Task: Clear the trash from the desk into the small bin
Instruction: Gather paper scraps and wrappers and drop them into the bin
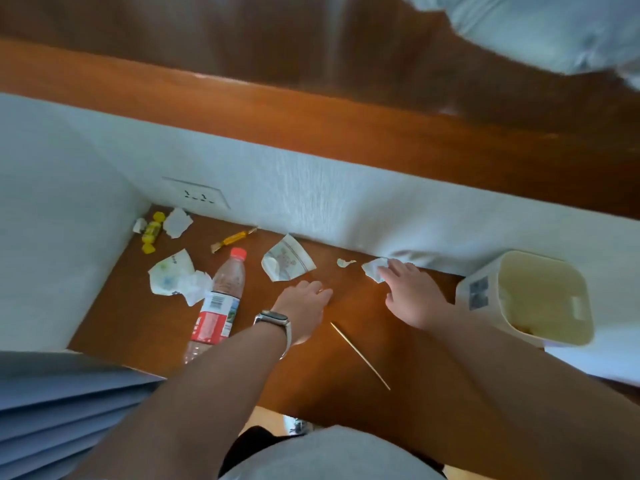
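We see both hands out over the brown worktop (pixel 346 393), trash scattered across it. Landmark: the small bin (pixel 530 299), cream plastic, standing at the worktop's right end against the wall.

The right hand (pixel 412 296) is just left of the bin, palm down, fingers spread and resting on a crumpled white paper (pixel 374 268). The paper sits under and just past the fingertips, touching them; fingers are not closed round it (no real grip visible). A tiny white scrap (pixel 345 262) lies a bit further left of the bin, near that paper, apart from the hand.

The left hand (pixel 304 306), a watch (pixel 273 322) on the wrist, is further left of the bin, palm down, fingers loosely curled on the wood, holding nothing we can see. A printed wrapper (pixel 287 263) lies just beyond its fingertips, not touching. A thin wooden stick (pixel 360 355) lies between the two forearms, left of the bin.

Well left of the bin: a plastic bottle (pixel 218 303) on its side, red cap and label, beside crumpled white wrappers (pixel 176 277). Farthest from the bin, in the corner: a yellow candy (pixel 151 232), a white paper ball (pixel 177 222), an orange candy wrapper (pixel 233 239).

The bin's inside looks mostly bare (something small at the bottom, can't tell what).
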### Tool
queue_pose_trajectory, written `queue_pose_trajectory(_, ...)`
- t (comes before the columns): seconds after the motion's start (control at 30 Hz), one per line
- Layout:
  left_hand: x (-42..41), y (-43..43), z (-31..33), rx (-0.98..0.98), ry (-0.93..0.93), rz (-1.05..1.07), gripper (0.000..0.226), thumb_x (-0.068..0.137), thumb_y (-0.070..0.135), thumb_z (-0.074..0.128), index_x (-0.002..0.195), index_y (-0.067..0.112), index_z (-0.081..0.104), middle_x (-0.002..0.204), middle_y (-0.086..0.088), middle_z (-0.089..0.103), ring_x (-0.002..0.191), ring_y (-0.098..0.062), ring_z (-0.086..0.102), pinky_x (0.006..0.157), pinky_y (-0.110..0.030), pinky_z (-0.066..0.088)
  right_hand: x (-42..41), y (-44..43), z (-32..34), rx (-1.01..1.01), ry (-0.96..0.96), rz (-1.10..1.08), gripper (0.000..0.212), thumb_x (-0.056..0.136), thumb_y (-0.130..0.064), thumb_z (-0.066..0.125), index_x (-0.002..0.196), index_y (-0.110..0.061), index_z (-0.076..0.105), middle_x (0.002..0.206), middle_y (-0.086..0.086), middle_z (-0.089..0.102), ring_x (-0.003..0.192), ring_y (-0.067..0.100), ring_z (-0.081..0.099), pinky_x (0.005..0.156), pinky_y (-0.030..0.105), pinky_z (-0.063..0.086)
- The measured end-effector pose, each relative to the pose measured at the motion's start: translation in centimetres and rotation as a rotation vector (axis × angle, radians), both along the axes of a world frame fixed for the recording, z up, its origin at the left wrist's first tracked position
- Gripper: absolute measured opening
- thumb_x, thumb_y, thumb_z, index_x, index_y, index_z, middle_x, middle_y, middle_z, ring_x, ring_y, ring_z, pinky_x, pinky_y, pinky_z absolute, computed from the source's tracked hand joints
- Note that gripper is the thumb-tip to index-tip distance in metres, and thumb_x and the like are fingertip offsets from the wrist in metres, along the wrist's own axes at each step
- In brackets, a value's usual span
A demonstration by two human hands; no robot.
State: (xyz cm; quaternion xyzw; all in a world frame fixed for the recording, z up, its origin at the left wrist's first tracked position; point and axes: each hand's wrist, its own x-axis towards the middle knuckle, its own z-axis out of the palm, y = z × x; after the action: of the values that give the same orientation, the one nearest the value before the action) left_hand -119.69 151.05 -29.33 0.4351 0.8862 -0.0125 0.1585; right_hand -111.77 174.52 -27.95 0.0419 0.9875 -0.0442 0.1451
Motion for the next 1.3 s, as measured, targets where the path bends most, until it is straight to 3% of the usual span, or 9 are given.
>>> queue_pose_trajectory(0.13, 0.5, -0.5, -0.9, 0.045, 0.025, -0.016, 0.037, 0.097, 0.021, 0.060, 0.133, 0.020, 0.053, 0.127, -0.003, 0.056, 0.105, -0.020, 0.053, 0.084, -0.032, 0.053, -0.9, 0.4, -0.7, -0.036, -0.136, 0.019, 0.060, 0.089, -0.024, 0.057, 0.145, -0.024, 0.033, 0.156, 0.005, 0.027, 0.137, 0.028, 0.035, 0.104, 0.044, 0.043)
queue_pose_trajectory(0.3, 0.8, -1.5, -1.6, 0.120, -0.003, 0.039, 0.029, 0.098, 0.021, 0.057, 0.127, 0.021, 0.058, 0.115, 0.000, 0.059, 0.095, -0.015, 0.053, 0.079, -0.028, 0.051, 0.0, 1.0, -0.7, -0.076, -0.238, 0.052, 0.073, 0.079, -0.007, 0.054, 0.146, -0.025, 0.031, 0.150, 0.003, 0.028, 0.130, 0.028, 0.036, 0.094, 0.042, 0.046)
queue_pose_trajectory(0.47, 1.3, -1.9, -1.7, 0.173, -0.021, 0.121, 0.028, 0.098, 0.024, 0.060, 0.126, 0.022, 0.061, 0.114, 0.003, 0.062, 0.097, -0.012, 0.057, 0.080, -0.027, 0.054, 1.1, 0.8, -1.5, -0.131, -0.150, -0.010, 0.056, 0.077, 0.005, 0.049, 0.128, -0.017, 0.046, 0.117, 0.006, 0.046, 0.099, 0.025, 0.046, 0.079, 0.040, 0.049)
queue_pose_trajectory(0.67, 2.0, -1.8, -1.1, 0.204, -0.038, 0.170, 0.026, 0.100, 0.025, 0.053, 0.124, 0.022, 0.064, 0.114, 0.003, 0.064, 0.098, -0.012, 0.058, 0.080, -0.026, 0.054, 2.2, 0.8, -1.9, -0.151, -0.097, -0.084, 0.024, 0.081, 0.002, 0.050, 0.100, -0.012, 0.054, 0.096, 0.002, 0.043, 0.091, 0.025, 0.047, 0.071, 0.038, 0.043)
queue_pose_trajectory(0.83, 2.8, -1.0, -0.3, 0.226, -0.048, 0.188, 0.025, 0.100, 0.024, 0.053, 0.122, 0.021, 0.065, 0.110, 0.004, 0.065, 0.093, -0.012, 0.059, 0.074, -0.022, 0.051, 3.3, 0.9, -2.2, -0.177, -0.030, -0.110, 0.020, 0.088, -0.007, 0.050, 0.104, -0.008, 0.061, 0.097, 0.006, 0.050, 0.082, 0.017, 0.039, 0.065, 0.029, 0.030)
queue_pose_trajectory(1.0, 3.3, 0.5, 0.9, 0.242, -0.062, 0.176, 0.022, 0.099, 0.024, 0.055, 0.118, 0.021, 0.065, 0.106, 0.004, 0.063, 0.090, -0.012, 0.057, 0.074, -0.023, 0.050, 4.9, 0.7, -1.6, -0.236, 0.031, -0.133, 0.020, 0.090, -0.009, 0.050, 0.105, -0.006, 0.061, 0.095, 0.006, 0.052, 0.085, 0.021, 0.050, 0.066, 0.029, 0.035)
queue_pose_trajectory(1.2, 3.7, 3.2, 3.6, 0.318, -0.062, 0.128, 0.023, 0.100, 0.025, 0.055, 0.121, 0.021, 0.064, 0.112, 0.003, 0.064, 0.096, -0.013, 0.059, 0.081, -0.025, 0.053, 6.1, 0.0, 1.0, -0.313, 0.148, -0.206, 0.034, 0.090, -0.011, 0.054, 0.124, -0.011, 0.061, 0.103, 0.005, 0.058, 0.089, 0.019, 0.053, 0.075, 0.029, 0.050)
queue_pose_trajectory(1.3, 4.0, 4.9, 5.4, 0.363, -0.084, 0.124, 0.028, 0.100, 0.026, 0.054, 0.125, 0.021, 0.064, 0.120, 0.003, 0.065, 0.105, -0.015, 0.061, 0.086, -0.024, 0.053, 6.8, 0.0, 3.4, -0.358, 0.251, -0.234, 0.030, 0.088, -0.008, 0.058, 0.118, -0.009, 0.064, 0.104, 0.007, 0.060, 0.091, 0.020, 0.056, 0.075, 0.025, 0.046)
